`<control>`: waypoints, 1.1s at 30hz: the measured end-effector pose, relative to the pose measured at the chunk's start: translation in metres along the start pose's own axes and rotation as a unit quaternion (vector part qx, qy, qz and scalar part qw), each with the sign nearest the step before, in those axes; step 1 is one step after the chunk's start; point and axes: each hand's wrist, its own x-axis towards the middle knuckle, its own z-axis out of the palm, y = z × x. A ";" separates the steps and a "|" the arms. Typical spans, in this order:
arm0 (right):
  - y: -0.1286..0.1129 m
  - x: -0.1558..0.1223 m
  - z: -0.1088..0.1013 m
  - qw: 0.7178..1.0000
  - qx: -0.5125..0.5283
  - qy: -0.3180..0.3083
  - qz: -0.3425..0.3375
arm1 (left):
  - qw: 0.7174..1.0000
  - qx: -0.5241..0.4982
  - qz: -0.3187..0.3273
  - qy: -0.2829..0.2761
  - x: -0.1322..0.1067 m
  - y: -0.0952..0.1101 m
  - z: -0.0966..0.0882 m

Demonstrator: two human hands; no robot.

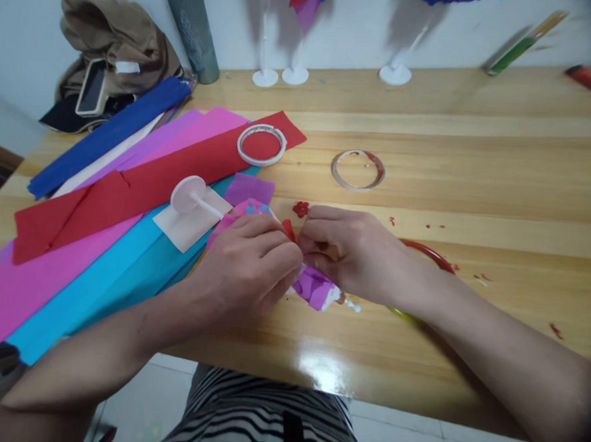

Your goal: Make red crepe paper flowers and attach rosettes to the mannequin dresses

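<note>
Two bare hands meet over a bundle of crepe paper (311, 285) at the near edge of the wooden table (479, 165). The left hand (250, 268) is curled over the bundle's left part, fingers bent down onto pink and purple paper, while the right hand (351, 251) pinches it from the other side, thumb and fingers closed on a red scrap at the top; the two hands touch at the fingertips. A purple end of the bundle sticks out below the right hand, with a small white tip beside it. Left of the bundle, crepe paper sheets (127, 191) in blue, white, purple, pink, red and cyan lie fanned across the table. On those sheets, just left of the bundle, a white plastic stand (191, 198) lies tipped over, and farther back rests a white tape roll (261, 144). Behind the bundle lies a clear tape roll (357, 169) on bare wood. Just behind the bundle sits a small red paper flower (301, 209).
</note>
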 end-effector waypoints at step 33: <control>-0.006 -0.002 -0.003 0.992 0.101 -0.028 -0.074 | 0.997 0.029 -0.078 0.004 -0.002 0.001 -0.001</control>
